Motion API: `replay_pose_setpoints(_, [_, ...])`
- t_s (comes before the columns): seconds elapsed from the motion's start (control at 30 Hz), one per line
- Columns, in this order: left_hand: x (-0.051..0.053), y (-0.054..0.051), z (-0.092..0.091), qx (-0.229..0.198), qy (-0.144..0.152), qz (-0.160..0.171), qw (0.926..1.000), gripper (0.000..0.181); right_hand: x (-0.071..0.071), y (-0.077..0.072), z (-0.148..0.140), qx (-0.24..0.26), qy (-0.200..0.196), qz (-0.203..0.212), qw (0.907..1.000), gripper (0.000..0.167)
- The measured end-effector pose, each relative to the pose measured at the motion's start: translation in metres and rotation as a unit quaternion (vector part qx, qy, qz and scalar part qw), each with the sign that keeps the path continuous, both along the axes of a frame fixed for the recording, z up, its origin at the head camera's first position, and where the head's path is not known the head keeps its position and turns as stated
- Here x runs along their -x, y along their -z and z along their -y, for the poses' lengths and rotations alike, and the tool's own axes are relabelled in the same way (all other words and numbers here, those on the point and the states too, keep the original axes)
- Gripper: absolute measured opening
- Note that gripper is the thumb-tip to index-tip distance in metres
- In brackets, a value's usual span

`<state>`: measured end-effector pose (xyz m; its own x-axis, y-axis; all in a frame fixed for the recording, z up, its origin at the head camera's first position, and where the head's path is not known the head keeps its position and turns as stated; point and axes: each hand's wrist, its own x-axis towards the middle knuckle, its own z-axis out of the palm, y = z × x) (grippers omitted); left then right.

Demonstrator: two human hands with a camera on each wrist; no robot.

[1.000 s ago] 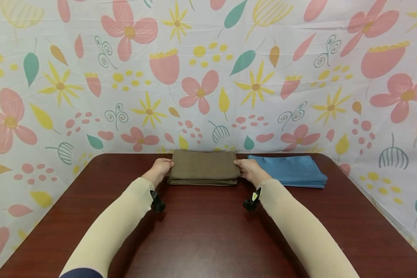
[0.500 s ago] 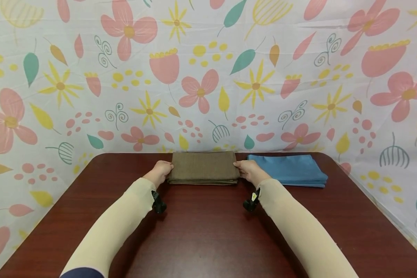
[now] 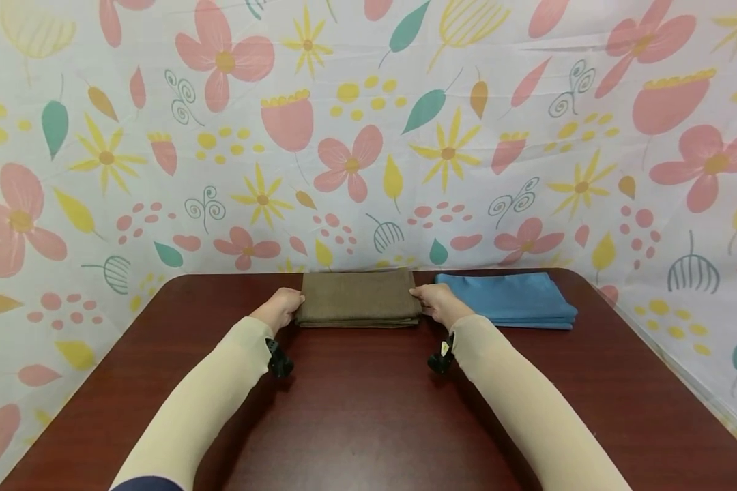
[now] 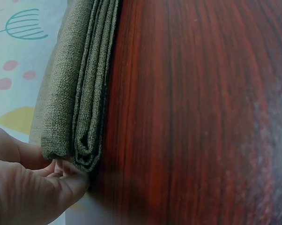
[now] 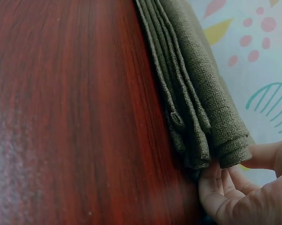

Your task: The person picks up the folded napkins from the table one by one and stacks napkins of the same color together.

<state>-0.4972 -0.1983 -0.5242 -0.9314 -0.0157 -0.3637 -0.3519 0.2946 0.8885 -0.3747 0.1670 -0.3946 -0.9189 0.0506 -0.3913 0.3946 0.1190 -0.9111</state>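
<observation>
A folded olive-brown cloth [image 3: 359, 299] lies in several layers at the back of the table. At its left end my left hand [image 3: 280, 307] pinches the upper fold; in the left wrist view the thumb and curled fingers [image 4: 70, 180] sit against the end of the layers. My right hand [image 3: 437, 302] pinches the opposite end in the same way. Close up in the right wrist view, the cloth's stacked edges [image 5: 192, 122] show, with the thick upper fold between thumb and fingers [image 5: 213, 190]. Some fingertips are hidden under that fold.
A folded blue cloth [image 3: 510, 300] lies just right of my right hand, partly behind it. The dark red-brown wooden table [image 3: 356, 409] ends at a floral sheet [image 3: 350, 136] hanging behind it. Small black devices [image 3: 278, 360] are strapped at both wrists.
The brown cloth's upper fold has sunk slightly at the back, and both hands have come down a little with it. The head view has shifted slightly. The blue cloth stays put.
</observation>
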Motion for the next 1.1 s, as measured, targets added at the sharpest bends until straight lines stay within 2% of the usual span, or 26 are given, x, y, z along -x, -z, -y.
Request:
replay_pose_setpoints(0.07, [-0.012,-0.008,0.001,-0.023,0.013,-0.006,0.9996,0.052,-0.001,0.002,0.001,0.001,-0.002,-0.001,1.0000,0.059])
replay_pose_setpoints(0.1, [-0.024,-0.019,-0.003,-0.033,0.010,-0.004,0.9994,0.050,-0.001,0.003,0.001,0.003,-0.002,0.000,1.0000,0.059])
replay_pose_setpoints(0.2, [-0.070,-0.063,-0.017,-0.049,0.009,0.000,0.9988,0.038,-0.004,0.004,-0.002,-0.007,-0.008,-0.004,0.9999,0.060])
replay_pose_setpoints(0.3, [-0.111,-0.107,-0.034,-0.037,0.004,0.014,0.9992,0.031,-0.006,0.002,-0.003,-0.015,-0.012,-0.008,0.9998,0.063])
replay_pose_setpoints(0.4, [-0.133,-0.133,-0.037,-0.036,0.015,0.014,0.9991,0.039,-0.008,-0.002,-0.001,-0.013,-0.008,-0.015,0.9998,0.063])
replay_pose_setpoints(0.5, [-0.148,-0.150,-0.037,-0.052,0.012,0.016,0.9984,0.043,-0.010,-0.009,0.000,-0.014,0.002,-0.025,0.9996,0.060])
replay_pose_setpoints(0.6, [-0.155,-0.159,-0.035,-0.063,0.008,0.018,0.9978,0.044,-0.012,-0.015,0.000,-0.026,0.002,-0.032,0.9991,0.055])
replay_pose_setpoints(0.9, [-0.149,-0.149,-0.017,-0.048,0.030,-0.012,0.9983,0.043,-0.014,-0.030,-0.010,-0.040,-0.015,-0.065,0.9969,0.048])
replay_pose_setpoints(1.1, [-0.152,-0.154,-0.018,-0.004,0.058,-0.041,0.9975,0.043,-0.018,-0.039,-0.020,-0.065,-0.052,-0.101,0.9914,0.049])
